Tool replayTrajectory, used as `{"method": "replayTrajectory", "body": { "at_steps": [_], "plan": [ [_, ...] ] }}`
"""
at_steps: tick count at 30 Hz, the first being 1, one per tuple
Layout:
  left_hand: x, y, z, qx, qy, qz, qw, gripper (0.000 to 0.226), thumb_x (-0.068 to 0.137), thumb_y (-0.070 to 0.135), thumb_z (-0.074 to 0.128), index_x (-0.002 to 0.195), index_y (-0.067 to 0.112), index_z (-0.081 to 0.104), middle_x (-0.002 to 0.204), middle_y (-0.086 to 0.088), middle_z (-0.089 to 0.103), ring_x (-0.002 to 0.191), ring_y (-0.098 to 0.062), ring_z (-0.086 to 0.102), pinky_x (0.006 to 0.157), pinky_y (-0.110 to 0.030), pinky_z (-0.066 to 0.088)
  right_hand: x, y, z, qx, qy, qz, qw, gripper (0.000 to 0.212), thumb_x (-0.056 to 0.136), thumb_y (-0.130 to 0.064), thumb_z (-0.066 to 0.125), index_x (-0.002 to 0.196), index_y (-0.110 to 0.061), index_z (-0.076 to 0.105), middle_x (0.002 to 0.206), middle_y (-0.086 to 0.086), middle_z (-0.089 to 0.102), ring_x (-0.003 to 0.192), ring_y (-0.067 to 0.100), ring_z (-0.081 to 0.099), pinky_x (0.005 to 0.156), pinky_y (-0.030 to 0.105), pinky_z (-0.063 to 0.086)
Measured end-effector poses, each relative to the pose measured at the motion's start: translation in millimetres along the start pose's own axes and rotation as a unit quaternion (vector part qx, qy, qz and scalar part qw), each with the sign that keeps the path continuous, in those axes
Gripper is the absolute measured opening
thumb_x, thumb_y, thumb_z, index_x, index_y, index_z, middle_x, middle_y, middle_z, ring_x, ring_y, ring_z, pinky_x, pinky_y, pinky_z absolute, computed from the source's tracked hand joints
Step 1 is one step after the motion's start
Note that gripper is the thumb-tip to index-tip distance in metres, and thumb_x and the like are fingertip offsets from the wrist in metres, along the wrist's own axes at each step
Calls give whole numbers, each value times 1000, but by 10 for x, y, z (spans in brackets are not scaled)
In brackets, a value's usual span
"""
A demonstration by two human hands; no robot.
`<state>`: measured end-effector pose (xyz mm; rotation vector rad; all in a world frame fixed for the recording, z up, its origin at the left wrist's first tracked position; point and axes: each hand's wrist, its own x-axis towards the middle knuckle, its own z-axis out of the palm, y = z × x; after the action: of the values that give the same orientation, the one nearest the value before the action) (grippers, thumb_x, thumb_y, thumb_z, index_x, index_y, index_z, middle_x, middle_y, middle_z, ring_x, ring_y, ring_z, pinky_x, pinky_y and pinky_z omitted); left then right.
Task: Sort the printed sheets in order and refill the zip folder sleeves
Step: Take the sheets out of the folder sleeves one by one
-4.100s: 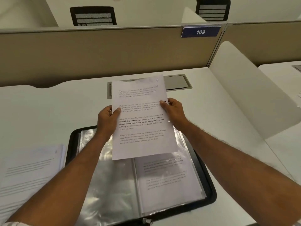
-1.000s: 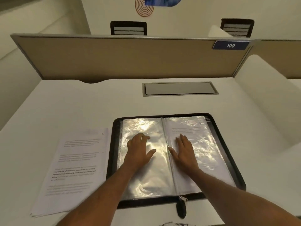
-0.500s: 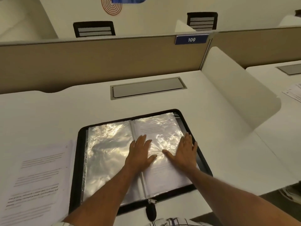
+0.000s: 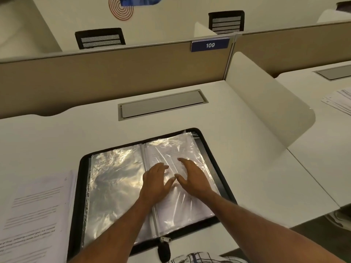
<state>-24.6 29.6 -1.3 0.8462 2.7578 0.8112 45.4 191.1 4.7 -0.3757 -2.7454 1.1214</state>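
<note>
View: head camera, looking down at the tabletop [image 4: 247, 168].
Zip folder [image 4: 77, 196]: lying open flat near the front edge of the tabletop, black zipped rim showing all round, spine running away from the person.
Zipper pull [image 4: 164, 249]: hanging off the near rim of the folder, at the foot of the spine.
Left sleeve [image 4: 114, 186]: lying flat, clear and crinkled, glaring under the light; cannot tell if a sheet is inside.
Right sleeve [image 4: 171, 149]: showing a printed sheet through the plastic, text too blurred to read.
Left hand [image 4: 155, 182]: lying palm down on the right sleeve just beside the spine, fingers straight and together, gripping nothing.
Right hand [image 4: 191, 177]: resting on the same sleeve just beside the left hand, fingers spread and slightly arched, thumb pointing toward the left hand, gripping nothing.
Stack of printed sheets [image 4: 36, 205]: sitting on the tabletop just left of the folder, face up.
Cable hatch [image 4: 161, 106]: sitting closed in the tabletop beyond the folder.
Number plate [image 4: 210, 45]: reading 109, fixed on the rear partition [image 4: 114, 76].
Side divider [image 4: 266, 103]: standing to the right of the folder.
</note>
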Motion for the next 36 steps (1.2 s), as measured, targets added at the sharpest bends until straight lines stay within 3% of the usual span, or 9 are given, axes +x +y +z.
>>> {"method": "replayTrajectory", "body": {
  "at_steps": [4,8,11,14,17,21,30,34,36],
  "plan": [
    [76,254,-175,-283,54,-130,949,24,99,31,56,117,17,62,114,1,64,105,-20,64,85,-29,52,19,-329,-80,133,-53,8,990,75,93,-35,57,153,-43,14,143,2,55,123,18,58,103,36,48],
    [181,264,-317,-401,49,-210,890,41,91,57,58,113,22,60,108,2,68,95,-19,69,80,-40,59,62,-627,-94,185,-102,-48,976,69,99,-22,47,156,-38,11,141,8,57,113,21,65,95,19,47],
    [202,150,-403,-372,94,-262,886,37,91,47,64,114,17,61,106,-1,68,93,-19,68,80,-37,59,87,-790,-138,188,-132,-57,971,69,100,-16,46,157,-34,11,144,8,55,101,20,70,84,8,43],
    [152,22,-539,-371,114,-270,881,19,96,26,60,108,12,66,99,-6,71,81,-19,68,70,-32,57,74,-880,-150,175,-163,-71,968,67,98,-27,47,156,-33,15,141,7,57,99,18,70,93,22,47],
    [62,-162,-714,-373,130,-294,870,13,96,12,58,104,9,68,86,-7,70,69,-16,64,60,-25,51,124,-882,-149,205,-144,-26,968,54,93,-42,45,146,-30,38,118,8,71,92,16,72,93,39,55],
    [-73,-555,-957,-378,132,-335,853,16,93,4,57,105,10,67,84,-9,67,67,-17,61,52,-21,49,237,-728,-151,166,-88,17,982,39,98,-40,55,131,-21,53,98,1,73,85,12,70,83,38,56],
    [-297,-1271,-1317,-183,118,-388,896,11,83,2,58,90,9,62,81,-8,63,79,-29,61,67,-35,46,258,-121,-50,-26,-44,8,999,54,89,-28,70,137,-13,52,138,4,55,129,20,49,110,33,38],
    [-341,-1354,-1332,-126,122,-425,888,53,82,3,60,133,7,50,121,-21,60,112,-40,57,89,-43,47,298,9,-38,-108,-2,15,994,69,85,-41,72,142,-9,48,150,10,45,141,26,38,118,39,27],
    [-344,-1303,-1308,-68,134,-432,890,65,78,12,69,138,4,43,129,-23,52,116,-43,52,94,-50,47,309,54,-63,-137,0,27,990,76,87,-48,69,146,-9,42,156,10,36,147,26,28,120,42,21]
  ]
}}
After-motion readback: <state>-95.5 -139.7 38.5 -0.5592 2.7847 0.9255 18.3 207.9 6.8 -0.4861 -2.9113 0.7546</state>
